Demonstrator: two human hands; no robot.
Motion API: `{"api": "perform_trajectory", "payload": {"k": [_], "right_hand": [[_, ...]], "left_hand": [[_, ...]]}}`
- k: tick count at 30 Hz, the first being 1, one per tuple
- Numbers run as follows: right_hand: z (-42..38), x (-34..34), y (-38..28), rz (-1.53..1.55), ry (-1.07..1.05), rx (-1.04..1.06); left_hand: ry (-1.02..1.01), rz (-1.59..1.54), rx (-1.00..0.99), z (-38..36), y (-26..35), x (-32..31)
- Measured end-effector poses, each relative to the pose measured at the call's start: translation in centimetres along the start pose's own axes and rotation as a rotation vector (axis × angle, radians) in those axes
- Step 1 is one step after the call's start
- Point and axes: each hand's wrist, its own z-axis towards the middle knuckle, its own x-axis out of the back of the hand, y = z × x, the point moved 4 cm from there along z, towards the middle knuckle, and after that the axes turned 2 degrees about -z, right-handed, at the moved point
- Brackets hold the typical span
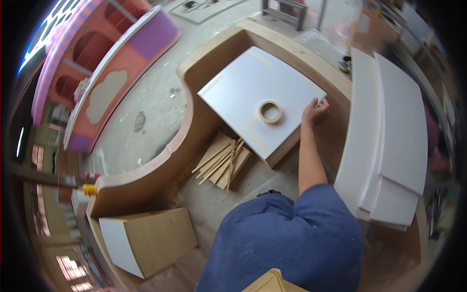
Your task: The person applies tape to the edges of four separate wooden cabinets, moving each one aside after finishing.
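At the right corner of a white-topped panel [253, 92], my right hand [316, 112] has its fingers curled round the edge. The panel lies on a wooden box inside a curved wooden frame [187, 117], with pale tape strips along parts of its surface. A roll of masking tape [277, 119] rests flat on the panel, left of my right hand and apart from it. Below the panel, thin wooden strips [216, 163] lie across small boards on the floor. My left hand is out of sight.
White sheets [399, 126] are stacked at the right, across the frame. A wooden box with a white face [160, 238] stands at the lower left. A pink and purple structure [141, 44] is beyond the frame. A wooden piece [272, 282] shows at the bottom edge.
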Motion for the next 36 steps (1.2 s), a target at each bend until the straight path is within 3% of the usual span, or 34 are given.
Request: {"api": "perform_trajectory", "payload": {"k": [1,3,7,8,11,13,15,17,19,21,22,25,27,29,31,33,36], "right_hand": [[-1.5,0.1,-1.1,0.042,0.071,0.167],[-4.3,0.7,-3.9,0.054,-0.162,0.416],[-10.0,-2.1,-4.1,-0.400,-0.691,0.493],[-10.6,-2.1,-3.9,-0.403,-0.764,0.468],[-10.9,-4.1,-2.7,-0.323,-0.752,0.716],[-12.1,-1.6,-5.9,-0.405,-0.724,0.661],[-13.5,-0.5,-6.4,-0.420,-0.552,0.670],[-13.9,-0.1,-7.3,-0.298,-0.633,0.728],[-18.4,2.1,-9.6,-0.120,-0.662,0.782],[-26.5,4.7,-12.8,0.215,-0.921,0.721],[-30.5,6.7,-13.9,0.277,-1.015,0.697],[-41.2,7.6,-13.6,0.346,-1.244,0.701],[-50.0,8.3,-11.8,0.554,-1.581,0.577],[-55.7,13.0,-11.2,0.536,-1.716,0.727],[-59.9,15.8,-9.7,0.418,-1.714,0.981],[-62.8,18.7,-8.1,0.242,-1.695,1.065],[-65.8,21.8,-6.3,0.148,-1.770,1.022]], "left_hand": [[0.024,-0.036,0.018,-0.6,-0.5,-1.0],[0.093,-0.133,0.068,-2.5,-1.7,-3.5],[0.322,-0.422,0.220,-7.7,-5.2,-12.0],[0.400,-0.515,0.267,-6.6,-9.1,-17.3],[0.431,-0.698,0.358,-6.6,-9.3,-18.9],[0.517,-0.787,0.387,-6.9,-10.3,-20.7],[0.529,-0.688,0.359,-7.7,-11.4,-22.7],[0.537,-0.788,0.388,-9.5,-12.1,-26.1],[0.552,-0.681,0.408,-11.4,-14.0,-28.5],[0.493,-0.744,0.429,-14.2,-16.6,-31.6],[0.402,-0.765,0.446,-15.2,-17.5,-33.0],[0.474,-0.777,0.521,-16.9,-20.1,-35.9],[0.531,-0.825,0.537,-17.6,-22.6,-35.6],[0.632,-0.857,0.524,-19.1,-23.5,-33.8],[0.687,-0.902,0.485,-19.2,-24.8,-32.8],[0.932,-1.069,0.422,-21.6,-25.1,-29.4],[1.000,-1.149,0.399,-25.9,-25.4,-25.1]]}}
